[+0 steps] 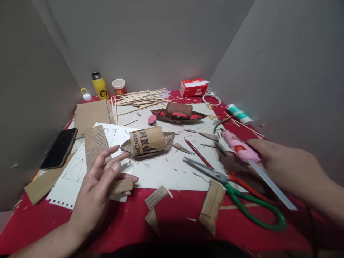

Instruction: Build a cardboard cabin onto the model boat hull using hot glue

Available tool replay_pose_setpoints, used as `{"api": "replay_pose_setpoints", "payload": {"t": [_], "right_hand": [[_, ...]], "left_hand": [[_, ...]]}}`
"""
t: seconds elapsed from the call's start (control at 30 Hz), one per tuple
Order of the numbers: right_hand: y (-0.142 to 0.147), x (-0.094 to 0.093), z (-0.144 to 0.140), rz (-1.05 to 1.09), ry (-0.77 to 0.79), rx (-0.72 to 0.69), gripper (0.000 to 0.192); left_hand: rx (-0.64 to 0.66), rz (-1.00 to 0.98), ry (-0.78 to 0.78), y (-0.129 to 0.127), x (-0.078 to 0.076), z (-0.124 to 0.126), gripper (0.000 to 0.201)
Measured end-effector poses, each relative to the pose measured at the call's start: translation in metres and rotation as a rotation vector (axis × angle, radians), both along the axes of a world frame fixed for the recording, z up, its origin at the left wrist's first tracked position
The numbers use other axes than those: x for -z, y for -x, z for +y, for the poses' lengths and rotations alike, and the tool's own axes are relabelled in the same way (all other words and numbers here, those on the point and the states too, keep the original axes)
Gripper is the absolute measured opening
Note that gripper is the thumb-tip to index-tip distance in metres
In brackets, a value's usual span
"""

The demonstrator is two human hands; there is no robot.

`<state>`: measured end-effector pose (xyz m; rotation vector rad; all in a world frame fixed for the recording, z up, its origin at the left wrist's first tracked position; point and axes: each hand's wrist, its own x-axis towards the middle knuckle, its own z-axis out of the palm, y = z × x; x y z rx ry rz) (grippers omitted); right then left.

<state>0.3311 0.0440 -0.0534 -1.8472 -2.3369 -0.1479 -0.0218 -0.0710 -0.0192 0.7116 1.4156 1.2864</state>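
My left hand [98, 182] is at the left front, index finger and thumb apart, with a small cardboard piece [122, 186] held against its lower fingers. Just beyond its fingertips sits a cardboard boat [147, 139] with a curved cover bearing printed characters. On the right, my right hand [279, 161] grips a pink hot glue gun [239, 145]; a long translucent glue stick [272, 184] sticks out of its back end. The grip itself is mostly hidden. Scissors [249, 197] with green and red handles lie partly open below the glue gun, close to a red pencil [198, 153].
A finished-looking brown boat [178, 113] stands farther back on white board. Behind are wooden sticks [145, 96], a yellow bottle [100, 86], a paper cup [119, 86] and a tissue pack [194, 87]. A phone [59, 148] lies left; cardboard scraps [211, 206] lie in front.
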Motion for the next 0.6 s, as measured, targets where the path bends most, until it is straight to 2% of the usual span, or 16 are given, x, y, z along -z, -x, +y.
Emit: {"api": "replay_pose_setpoints", "payload": {"t": [0.1,0.2,0.27,0.3,0.33,0.4,0.47,0.5,0.53,0.6], "right_hand": [[-0.018,0.008,0.016,-0.081,0.226,0.080,0.021],[-0.029,0.007,0.016,-0.029,0.368,0.049,0.033],[-0.025,-0.002,0.003,-0.006,0.298,0.014,0.036],[-0.018,-0.008,-0.009,0.022,0.194,-0.027,0.034],[-0.007,-0.015,-0.024,0.074,0.040,-0.120,0.032],[0.026,-0.028,-0.055,0.335,-0.216,-0.465,0.021],[0.064,-0.038,-0.082,0.446,-0.272,-0.765,0.018],[0.083,-0.040,-0.092,0.439,-0.273,-0.863,0.022],[0.098,-0.042,-0.098,0.396,-0.251,-0.896,0.023],[0.119,-0.041,-0.101,0.353,-0.303,-0.924,0.019]], "left_hand": [[0.091,-0.113,-0.012,-0.003,-0.002,-0.011,0.049],[0.127,-0.203,-0.027,-0.010,-0.001,-0.017,0.043],[0.132,-0.254,-0.036,-0.017,0.000,-0.019,0.042],[0.137,-0.277,-0.033,-0.022,0.000,-0.019,0.041],[0.147,-0.299,-0.025,-0.027,-0.001,-0.018,0.040],[0.167,-0.335,0.000,-0.040,-0.002,-0.015,0.038],[0.181,-0.366,0.025,-0.054,-0.004,-0.011,0.035],[0.179,-0.377,0.030,-0.062,-0.005,-0.009,0.034],[0.174,-0.383,0.033,-0.068,-0.005,-0.008,0.033],[0.175,-0.380,0.033,-0.077,-0.006,-0.007,0.032]]}}
